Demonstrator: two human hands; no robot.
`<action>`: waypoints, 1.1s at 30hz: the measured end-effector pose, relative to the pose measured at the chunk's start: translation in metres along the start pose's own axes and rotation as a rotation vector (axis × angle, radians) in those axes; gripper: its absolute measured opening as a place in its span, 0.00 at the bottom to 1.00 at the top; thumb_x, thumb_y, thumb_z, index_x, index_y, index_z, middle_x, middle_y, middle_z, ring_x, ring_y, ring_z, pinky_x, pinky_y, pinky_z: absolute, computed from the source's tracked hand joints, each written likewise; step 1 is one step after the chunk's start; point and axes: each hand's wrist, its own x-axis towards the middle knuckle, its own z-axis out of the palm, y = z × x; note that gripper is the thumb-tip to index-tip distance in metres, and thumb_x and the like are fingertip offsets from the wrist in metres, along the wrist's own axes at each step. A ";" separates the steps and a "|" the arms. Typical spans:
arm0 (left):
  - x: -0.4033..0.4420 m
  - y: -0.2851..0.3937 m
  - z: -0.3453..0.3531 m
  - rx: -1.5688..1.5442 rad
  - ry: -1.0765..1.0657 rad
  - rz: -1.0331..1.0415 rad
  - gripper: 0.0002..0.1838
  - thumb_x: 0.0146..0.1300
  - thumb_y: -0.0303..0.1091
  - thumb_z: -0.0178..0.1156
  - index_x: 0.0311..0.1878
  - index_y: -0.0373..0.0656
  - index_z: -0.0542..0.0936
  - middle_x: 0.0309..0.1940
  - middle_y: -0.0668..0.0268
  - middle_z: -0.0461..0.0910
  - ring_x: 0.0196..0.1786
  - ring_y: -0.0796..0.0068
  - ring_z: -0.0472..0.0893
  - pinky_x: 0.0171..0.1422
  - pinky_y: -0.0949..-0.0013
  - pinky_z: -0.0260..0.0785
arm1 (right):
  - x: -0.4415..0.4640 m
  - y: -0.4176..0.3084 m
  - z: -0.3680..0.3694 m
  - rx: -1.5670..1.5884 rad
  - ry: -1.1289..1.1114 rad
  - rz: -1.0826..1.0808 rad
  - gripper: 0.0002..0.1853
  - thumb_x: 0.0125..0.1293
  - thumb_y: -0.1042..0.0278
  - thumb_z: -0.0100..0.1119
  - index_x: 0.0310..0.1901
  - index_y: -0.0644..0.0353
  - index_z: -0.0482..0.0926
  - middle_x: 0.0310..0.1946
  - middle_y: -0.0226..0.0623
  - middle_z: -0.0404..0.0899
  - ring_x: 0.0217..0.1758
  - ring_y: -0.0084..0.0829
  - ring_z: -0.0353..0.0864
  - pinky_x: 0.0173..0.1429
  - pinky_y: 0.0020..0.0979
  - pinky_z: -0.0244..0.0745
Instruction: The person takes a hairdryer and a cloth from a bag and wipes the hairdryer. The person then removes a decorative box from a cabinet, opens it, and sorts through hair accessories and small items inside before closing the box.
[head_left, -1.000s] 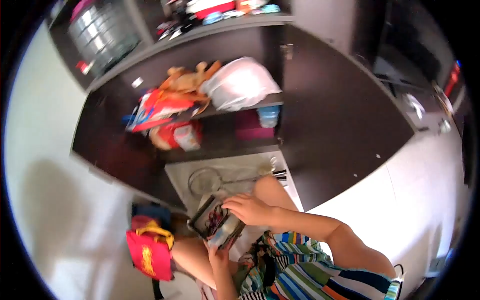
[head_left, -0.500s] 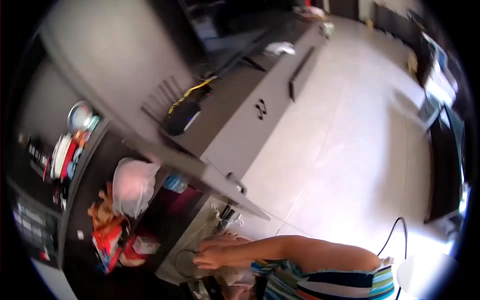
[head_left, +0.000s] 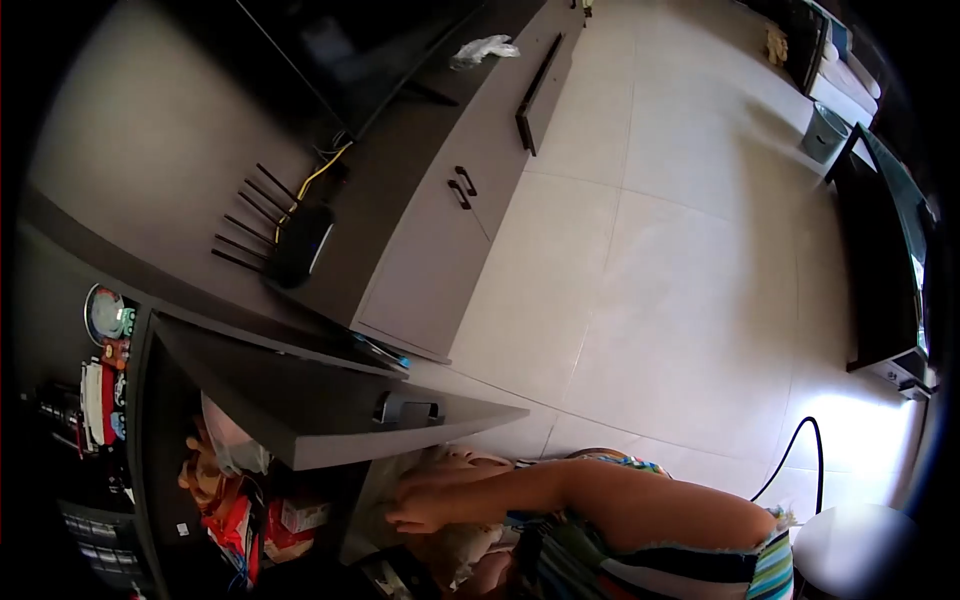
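Note:
My right arm reaches left across the bottom of the head view. My right hand [head_left: 418,508] is low at the cabinet opening with its fingers curled; what lies under them is too dim to name. Just beyond it a dark cabinet door [head_left: 330,405] with a bar handle [head_left: 408,408] stands ajar. Skin-coloured patches show below and behind the right forearm, but I cannot make out my left hand's fingers. Inside the cabinet are a translucent plastic bag [head_left: 232,440], partly behind the door, an orange-brown soft toy [head_left: 203,475] and red packages [head_left: 290,525].
Past the door runs a long low cabinet [head_left: 420,270] holding a black router [head_left: 300,250] with several antennas and a crumpled plastic bag [head_left: 485,52]. Shelves with small items [head_left: 105,400] are at left. At right stand a dark table [head_left: 880,270], a grey bin [head_left: 825,132] and a white round seat [head_left: 855,550].
My view has shifted, and the long cabinet appears further left. The door's handle side now shows, and the door covers more of the plastic bag. My right hand stays low by the opening.

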 end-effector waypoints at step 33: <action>-0.120 0.027 -0.054 -0.106 0.259 0.674 0.52 0.39 0.28 0.62 0.67 0.48 0.41 0.63 0.56 0.47 0.63 0.61 0.52 0.63 0.67 0.48 | 0.065 -0.051 0.027 -0.461 -0.942 0.620 0.44 0.50 0.27 0.39 0.59 0.57 0.62 0.60 0.43 0.59 0.62 0.43 0.57 0.64 0.33 0.48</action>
